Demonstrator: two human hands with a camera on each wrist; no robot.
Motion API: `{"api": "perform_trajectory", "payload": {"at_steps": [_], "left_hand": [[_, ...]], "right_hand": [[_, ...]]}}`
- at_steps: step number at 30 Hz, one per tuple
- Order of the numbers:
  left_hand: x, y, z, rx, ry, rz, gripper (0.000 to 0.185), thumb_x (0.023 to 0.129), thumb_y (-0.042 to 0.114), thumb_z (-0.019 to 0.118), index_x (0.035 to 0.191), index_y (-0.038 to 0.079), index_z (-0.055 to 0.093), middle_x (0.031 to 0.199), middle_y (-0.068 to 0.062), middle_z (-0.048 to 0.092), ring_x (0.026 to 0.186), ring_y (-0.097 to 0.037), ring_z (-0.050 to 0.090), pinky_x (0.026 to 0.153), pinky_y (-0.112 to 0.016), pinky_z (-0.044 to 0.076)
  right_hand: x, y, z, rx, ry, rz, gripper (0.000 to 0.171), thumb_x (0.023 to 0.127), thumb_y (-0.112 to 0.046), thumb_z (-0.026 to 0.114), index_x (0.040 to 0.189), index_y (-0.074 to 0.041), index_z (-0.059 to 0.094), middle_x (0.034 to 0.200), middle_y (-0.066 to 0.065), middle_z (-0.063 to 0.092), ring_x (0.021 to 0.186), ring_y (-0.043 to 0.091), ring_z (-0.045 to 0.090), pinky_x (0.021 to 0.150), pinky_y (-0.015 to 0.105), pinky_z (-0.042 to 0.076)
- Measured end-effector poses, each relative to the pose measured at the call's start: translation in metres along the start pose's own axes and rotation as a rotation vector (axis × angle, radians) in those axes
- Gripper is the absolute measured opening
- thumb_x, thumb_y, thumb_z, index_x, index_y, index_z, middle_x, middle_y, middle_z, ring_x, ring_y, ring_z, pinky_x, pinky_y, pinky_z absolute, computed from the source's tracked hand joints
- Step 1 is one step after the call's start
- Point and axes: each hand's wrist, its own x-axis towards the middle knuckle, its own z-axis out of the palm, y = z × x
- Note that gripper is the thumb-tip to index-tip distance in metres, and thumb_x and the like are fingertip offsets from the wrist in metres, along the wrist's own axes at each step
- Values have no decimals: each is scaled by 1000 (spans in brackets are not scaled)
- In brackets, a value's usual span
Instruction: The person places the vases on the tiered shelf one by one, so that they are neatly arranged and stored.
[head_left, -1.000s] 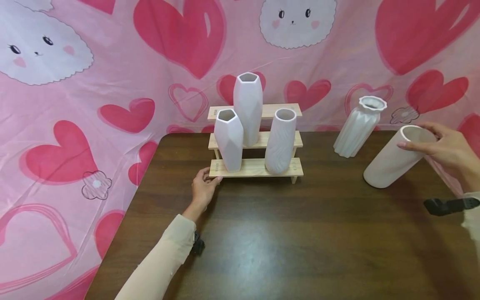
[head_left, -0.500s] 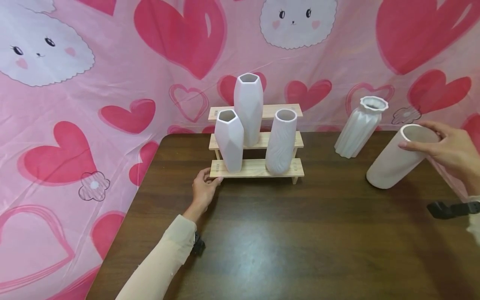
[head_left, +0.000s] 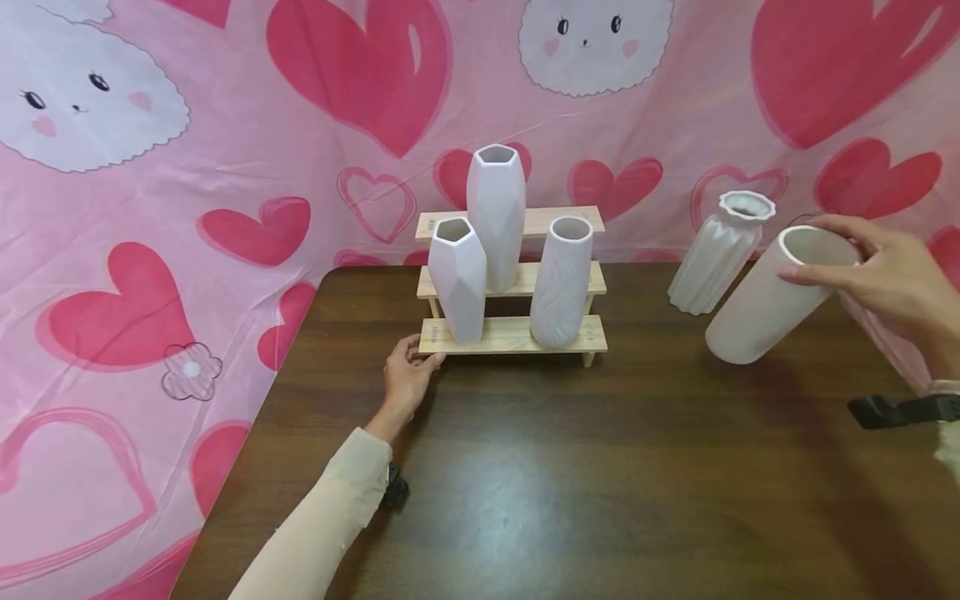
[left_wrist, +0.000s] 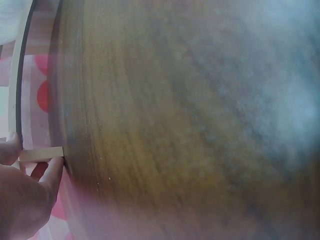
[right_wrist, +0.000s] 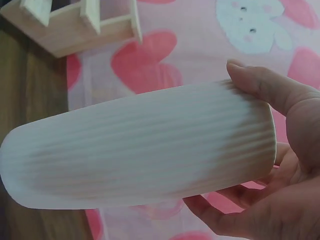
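The right hand (head_left: 892,279) holds a white vase (head_left: 765,304) near its open top. The thumb and fingers curl round the rim, so this grip is tight on the vase. The vase is tilted, with its mouth up toward the hand and its round bottom pointing down to the counter (head_left: 562,467). From the head view I cannot tell if the bottom touches the counter. In the right wrist view the vase (right_wrist: 145,147) has fine ribs along its side, and the hand (right_wrist: 280,200) wraps under and over it.

Just behind it stands a ridged vase (head_left: 716,254) with a wavy top, upright on the counter.

The left hand (head_left: 407,375) pinches the left end of the lowest step of a small wooden rack (head_left: 517,333). The thumb is on top and the fingers are below. The left wrist view shows the fingers (left_wrist: 52,172) on the end of the wood.

Three white vases stand on the rack. A short one (head_left: 457,279) and a wavy one (head_left: 561,282) are on the low step. A tall one (head_left: 497,212) is on the middle step.

A pink cloth (head_left: 187,167) with hearts hangs behind.
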Motion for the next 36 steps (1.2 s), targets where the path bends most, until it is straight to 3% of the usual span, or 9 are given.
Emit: {"api": "perform_trajectory", "payload": {"at_steps": [8,23,28,36], "left_hand": [[0,1,1,-1,-4,-4,48,74,13,70,116,9,49,98,-8,62,82,-18,61,67,-26,51],[0,4,1,4,-4,-14,48,75,12,70,118,7,47,101,-10,61,86,-21,61,68,-25,51],[1,3,1,6,-7,-22,48,75,13,70,117,8,48,100,-9,61,86,-19,61,69,-26,51],[3,3,0,15,-7,-25,49,74,14,70,118,8,47,100,-8,61,86,-19,60,70,-27,51]], "right_hand": [[6,-31,-2,153,-15,-17,66,73,-28,71,131,-30,39,117,-5,45,92,14,41,57,5,40],[36,-89,-6,156,-30,-52,65,72,-33,72,129,-33,41,113,-1,47,90,15,42,56,14,41],[43,-104,-4,250,-56,-28,64,71,-30,73,127,-33,43,115,0,46,92,15,42,58,17,41],[50,-122,4,265,-65,-63,62,72,-29,72,127,-31,44,117,1,46,93,15,43,56,17,45]]}}
